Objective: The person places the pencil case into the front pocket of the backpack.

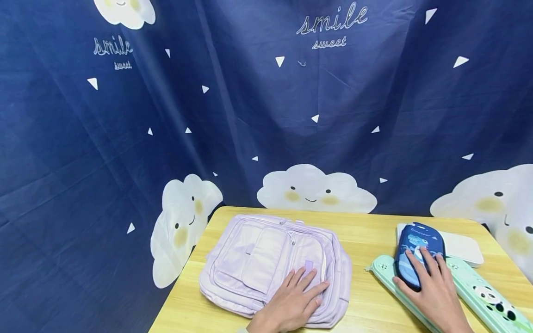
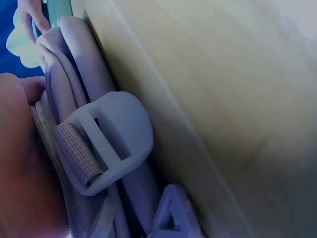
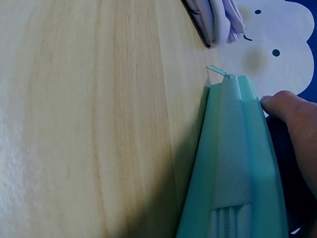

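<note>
A lilac backpack (image 1: 266, 259) lies flat on the table with its front pockets facing up. My left hand (image 1: 291, 303) rests on its lower right part, fingers spread; in the left wrist view a strap buckle (image 2: 111, 144) hangs at the bag's side. On the right, my right hand (image 1: 435, 286) lies with extended fingers on a dark blue dinosaur pencil case (image 1: 416, 236). That case sits across a mint green pencil case (image 1: 385, 268), whose zipper side fills much of the right wrist view. The right thumb (image 3: 282, 105) shows beside the mint case there.
A second mint green case with pandas (image 1: 485, 293) lies at the right. Behind the dinosaur case is a white flat object (image 1: 464, 247), partly covered. The wooden table (image 1: 362, 231) backs onto a dark blue curtain (image 1: 233, 115) with clouds.
</note>
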The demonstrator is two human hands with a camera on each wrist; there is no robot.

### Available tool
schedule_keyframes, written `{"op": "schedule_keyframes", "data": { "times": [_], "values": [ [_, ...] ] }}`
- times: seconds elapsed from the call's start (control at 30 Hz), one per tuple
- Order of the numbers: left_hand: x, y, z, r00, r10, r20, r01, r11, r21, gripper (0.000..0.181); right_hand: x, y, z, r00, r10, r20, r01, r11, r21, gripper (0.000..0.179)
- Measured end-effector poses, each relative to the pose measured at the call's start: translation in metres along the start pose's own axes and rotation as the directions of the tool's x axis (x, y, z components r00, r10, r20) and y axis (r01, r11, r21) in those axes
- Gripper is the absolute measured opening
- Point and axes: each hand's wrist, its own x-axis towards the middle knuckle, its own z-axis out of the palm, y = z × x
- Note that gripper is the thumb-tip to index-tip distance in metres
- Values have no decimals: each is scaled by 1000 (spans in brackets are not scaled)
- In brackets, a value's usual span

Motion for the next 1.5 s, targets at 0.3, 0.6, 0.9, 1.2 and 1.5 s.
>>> {"op": "schedule_keyframes", "data": {
  "times": [0.3,0.6,0.9,1.2,1.5],
  "values": [
    [0,1,1,999,22,-43,-20,999,30,51,0,-1,1,1000,8,6,-7,1000,-3,92],
    [0,-1,-1,995,59,-76,-55,998,43,50,0,-1,0,999,27,23,-27,1000,-7,93],
    [2,-2,-3,993,85,-77,-83,996,35,48,-1,1,1,1000,-4,-9,4,1000,7,91],
    [3,-3,-2,991,92,-94,-91,996,11,44,0,-1,1,1000,11,0,-11,1000,11,92],
    [3,-2,-2,991,70,-111,-74,997,-25,44,0,-1,1,1000,17,7,-17,1000,8,92]
  ]
}}
